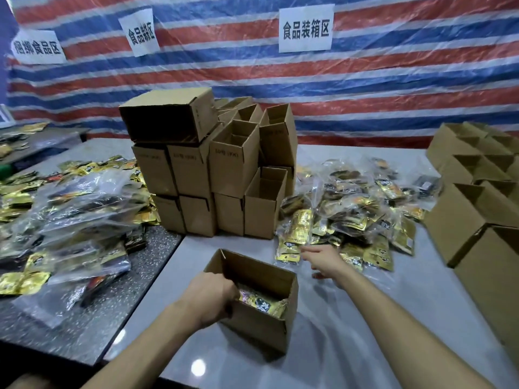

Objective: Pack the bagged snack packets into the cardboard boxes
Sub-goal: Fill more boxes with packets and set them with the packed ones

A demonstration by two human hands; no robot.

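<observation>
An open cardboard box (264,327) stands on the grey table in front of me, with gold and black snack packets (262,301) inside. My left hand (209,297) grips the box's near left wall, fingers curled over its rim. My right hand (323,259) is stretched out to the right of the box, fingers extended, at the near edge of a heap of clear bags of snack packets (351,209). Its fingertips reach a gold bagged packet (292,240); whether they touch it is unclear.
A stack of empty cardboard boxes (213,169) rises behind the open box. More open boxes (477,209) line the right side. Another heap of bagged packets (73,209) covers the dark speckled table at left. A striped tarp with paper signs hangs behind.
</observation>
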